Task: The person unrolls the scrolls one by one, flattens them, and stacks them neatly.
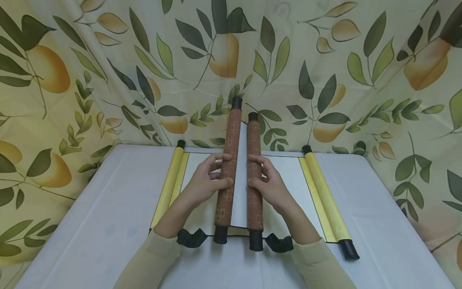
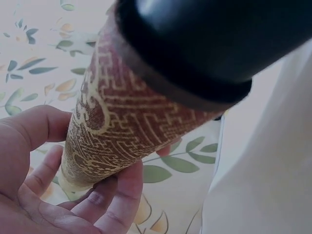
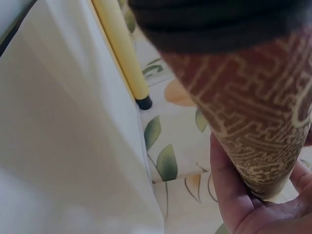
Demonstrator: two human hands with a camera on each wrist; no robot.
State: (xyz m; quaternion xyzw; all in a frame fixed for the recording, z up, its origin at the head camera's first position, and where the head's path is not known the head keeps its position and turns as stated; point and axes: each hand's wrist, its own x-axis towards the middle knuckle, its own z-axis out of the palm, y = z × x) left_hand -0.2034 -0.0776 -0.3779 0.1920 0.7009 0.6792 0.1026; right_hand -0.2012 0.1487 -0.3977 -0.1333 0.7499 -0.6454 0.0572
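A scroll with two reddish-brown, gold-patterned rolls and black end knobs stands in the middle of the head view, a narrow strip of pale paper (image 1: 240, 172) showing between the rolls. My left hand (image 1: 207, 180) grips the left roll (image 1: 227, 192), thumb and fingers around its side. On the other side, my right hand (image 1: 270, 184) holds the right roll (image 1: 254, 200) in the same way. Both rolls look raised off the surface and nearly parallel. In the left wrist view, fingers curl under the patterned roll (image 2: 122, 107); the right wrist view shows the right roll (image 3: 248, 112) against the palm.
Beneath lies a second scroll, unrolled, with white paper (image 1: 288, 176) between a yellow left roller (image 1: 169, 184) and a yellow right roller (image 1: 328, 196) with black ends. A white-covered table (image 1: 90, 224) bears it. Behind hangs a leaf-and-fruit patterned cloth (image 1: 155, 100).
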